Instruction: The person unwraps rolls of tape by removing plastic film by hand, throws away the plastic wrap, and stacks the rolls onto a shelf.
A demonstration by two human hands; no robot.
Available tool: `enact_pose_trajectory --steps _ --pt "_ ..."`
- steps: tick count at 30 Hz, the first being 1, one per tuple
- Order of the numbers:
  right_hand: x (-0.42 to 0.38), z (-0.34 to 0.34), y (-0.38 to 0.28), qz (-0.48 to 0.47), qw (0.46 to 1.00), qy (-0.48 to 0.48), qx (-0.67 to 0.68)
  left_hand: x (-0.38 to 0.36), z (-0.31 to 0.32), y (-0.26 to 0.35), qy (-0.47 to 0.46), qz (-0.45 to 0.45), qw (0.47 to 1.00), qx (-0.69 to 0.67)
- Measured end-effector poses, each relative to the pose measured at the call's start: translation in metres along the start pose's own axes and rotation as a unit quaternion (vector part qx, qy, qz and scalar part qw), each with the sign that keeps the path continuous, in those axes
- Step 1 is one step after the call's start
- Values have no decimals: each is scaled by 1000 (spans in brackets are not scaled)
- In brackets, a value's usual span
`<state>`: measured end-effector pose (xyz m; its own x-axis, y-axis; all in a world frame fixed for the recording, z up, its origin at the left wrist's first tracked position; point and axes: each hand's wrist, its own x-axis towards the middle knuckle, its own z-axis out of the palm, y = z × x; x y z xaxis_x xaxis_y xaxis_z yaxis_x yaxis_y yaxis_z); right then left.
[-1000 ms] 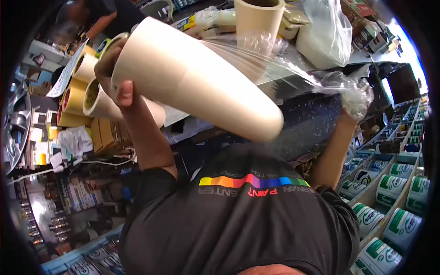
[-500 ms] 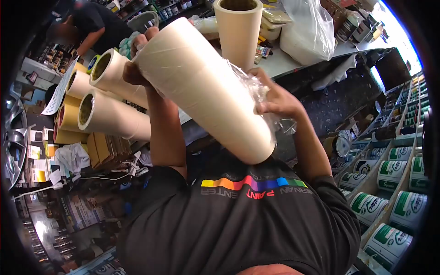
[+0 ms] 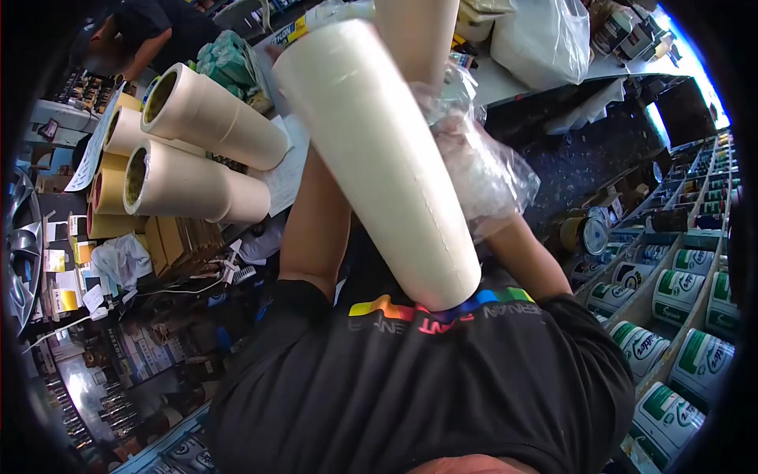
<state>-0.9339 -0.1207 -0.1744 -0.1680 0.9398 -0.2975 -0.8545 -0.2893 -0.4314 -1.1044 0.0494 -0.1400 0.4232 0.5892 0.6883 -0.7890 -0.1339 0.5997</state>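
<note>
A long cream paper roll [image 3: 379, 158] slants from the counter down to my chest, its near end against my black shirt. My left forearm [image 3: 316, 221] runs up behind the roll; my left hand is hidden at the roll's far end, holding it up. Crumpled clear plastic film [image 3: 482, 166] bunches on the roll's right side. My right forearm [image 3: 521, 253] leads up into that bunch, and my right hand is wrapped in the film, mostly hidden by it.
Several cream and yellow rolls [image 3: 197, 134] lie stacked at left. Another roll [image 3: 418, 31] stands upright behind mine, beside a white plastic bag [image 3: 545, 39] on the counter. Green-labelled cans [image 3: 679, 332] fill shelves at right. Another person [image 3: 134, 31] bends over at top left.
The stretched film has come off the roll and is now gathered in my right hand against it. The roll has swung steeper, its near end dropping to my chest.
</note>
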Motion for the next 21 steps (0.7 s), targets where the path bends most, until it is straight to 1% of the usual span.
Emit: enact_pose_trajectory --steps 2,3,5,7,8,9,10,13,16,19,21 --pt "5 -11 4 -58 985 35 -158 -10 10 -5 117 -58 989 72" --pt "0 -14 5 -84 972 42 -214 -27 19 1 169 -88 977 99" --pt "-14 -16 2 -130 949 43 -285 -69 45 20 217 -159 961 66" --pt "-12 -14 -13 -177 926 43 -330 -100 77 31 202 -238 950 -6" --pt "-2 -11 -27 -209 911 45 -354 -101 87 33 180 -270 946 -14" --pt "13 -5 -46 -245 892 46 -377 -96 94 35 160 -295 942 -9" --pt "29 3 -69 -286 871 48 -396 -90 100 38 126 -329 934 65" --pt "61 40 -147 -411 814 49 -406 -72 95 41 70 -344 935 48" --pt "43 82 -208 -505 773 28 -383 -66 99 36 36 -321 944 62" --pt "0 108 -230 -554 738 6 -384 -63 96 39 53 -304 949 70" --pt "-30 116 -224 -563 724 6 -399 -45 100 57 66 -282 949 121"
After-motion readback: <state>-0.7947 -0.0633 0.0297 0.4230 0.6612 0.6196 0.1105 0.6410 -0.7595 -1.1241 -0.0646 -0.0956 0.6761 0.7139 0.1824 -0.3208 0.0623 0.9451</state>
